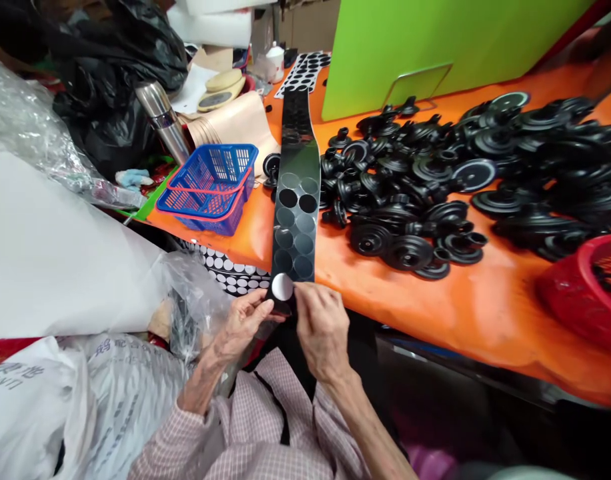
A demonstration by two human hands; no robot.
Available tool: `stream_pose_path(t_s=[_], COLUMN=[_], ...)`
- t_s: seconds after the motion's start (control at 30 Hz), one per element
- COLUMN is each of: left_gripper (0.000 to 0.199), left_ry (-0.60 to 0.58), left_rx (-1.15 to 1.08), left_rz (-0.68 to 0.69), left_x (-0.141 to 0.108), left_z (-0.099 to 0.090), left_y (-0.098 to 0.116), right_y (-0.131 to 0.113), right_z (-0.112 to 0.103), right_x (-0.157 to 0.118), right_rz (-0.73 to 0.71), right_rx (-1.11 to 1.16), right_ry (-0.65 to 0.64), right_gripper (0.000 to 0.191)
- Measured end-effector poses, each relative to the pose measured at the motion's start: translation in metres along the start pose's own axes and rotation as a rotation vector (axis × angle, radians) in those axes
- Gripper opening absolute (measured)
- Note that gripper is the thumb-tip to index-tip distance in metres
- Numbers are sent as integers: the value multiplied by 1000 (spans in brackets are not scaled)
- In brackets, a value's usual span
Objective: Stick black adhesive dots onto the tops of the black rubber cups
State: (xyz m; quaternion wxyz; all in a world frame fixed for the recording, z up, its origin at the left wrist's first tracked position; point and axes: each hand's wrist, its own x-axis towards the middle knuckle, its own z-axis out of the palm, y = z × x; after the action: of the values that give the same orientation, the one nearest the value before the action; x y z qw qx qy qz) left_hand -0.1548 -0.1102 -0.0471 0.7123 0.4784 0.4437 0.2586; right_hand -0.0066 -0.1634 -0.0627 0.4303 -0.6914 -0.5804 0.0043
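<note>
Disc (282,287), one, white: at near end of black strip (296,223), just past edge of orange table (485,310). Left hand (244,319): fingers closed on strip end. Right hand (325,327): fingertips pinched on disc's edge. Black parts (409,252): heaped right of strip. Red basket (578,287): dark pieces (610,275) inside. Blue basket (220,223): red-edged, left of strip. White bag (130,393): Chinese characters, partly legible.

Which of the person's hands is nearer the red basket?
Right. The right hand is at the strip's near end, left of the basket; the left hand, at that end's left edge, is farther left.
</note>
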Motion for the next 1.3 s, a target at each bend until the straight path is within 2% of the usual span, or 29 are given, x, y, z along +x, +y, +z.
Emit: stream_pose_path(t_s=[0.03,0.13,0.17,0.2,0.27,0.33,0.4,0.5,0.57,0.67,0.7,0.73,0.83,0.9,0.97,1.07,1.13,1.2,1.3], left_gripper=[26,22,18,14,16,18,16,14,19,35,40,42,34,24,21,25,28,26,24], left_ry=[73,436,487,460,239,65,33,-50,-29,186,224,212,124,100,27,-197,-291,-281,-229], left_rx=[47,296,375,416,371,238,138,140,214,368,403,425,397,375,248,-98,-268,-385,-532], left_rz=[3,150,192,202,115,9,-28,4,106,296,327,337,336,326,265,73,-38,-122,-214], left_x=[-2,-11,-14,-15,-13,-6,3,17,28,53,64,75,106,117,118,103,90,80,76], left_z=[-4,-11,-10,-7,5,20,36,60,78,109,120,130,148,145,131,106,94,89,91], left_y=[4,26,35,44,59,66,66,60,59,58,57,54,41,33,31,38,43,44,40], right_y=[3,5,1,-4,-15,-22,-21,-8,5,26,33,40,59,69,74,74,70,66,62], right_z=[-3,-14,-17,-20,-24,-28,-33,-45,-54,-68,-72,-76,-81,-80,-77,-73,-74,-76,-81], right_x=[1,1,-1,-2,-6,-8,-8,-4,-2,-1,-2,-4,-14,-19,-20,-9,1,9,14], right_rz=[35,82,60,26,-36,-19,150,519,666,718,725,728,733,765,814,821,795,769,699], right_rx=[14,75,109,154,259,393,547,735,738,680,684,706,786,843,905,939,925,887,778], right_ry=[41,67,49,28,-27,-112,-162,-79,65,267,280,261,167,138,135,177,205,208,146], right_gripper=[25,22,23,26,32,32,31,24,22,24,25,26,29,31,34,36,35,33,27])
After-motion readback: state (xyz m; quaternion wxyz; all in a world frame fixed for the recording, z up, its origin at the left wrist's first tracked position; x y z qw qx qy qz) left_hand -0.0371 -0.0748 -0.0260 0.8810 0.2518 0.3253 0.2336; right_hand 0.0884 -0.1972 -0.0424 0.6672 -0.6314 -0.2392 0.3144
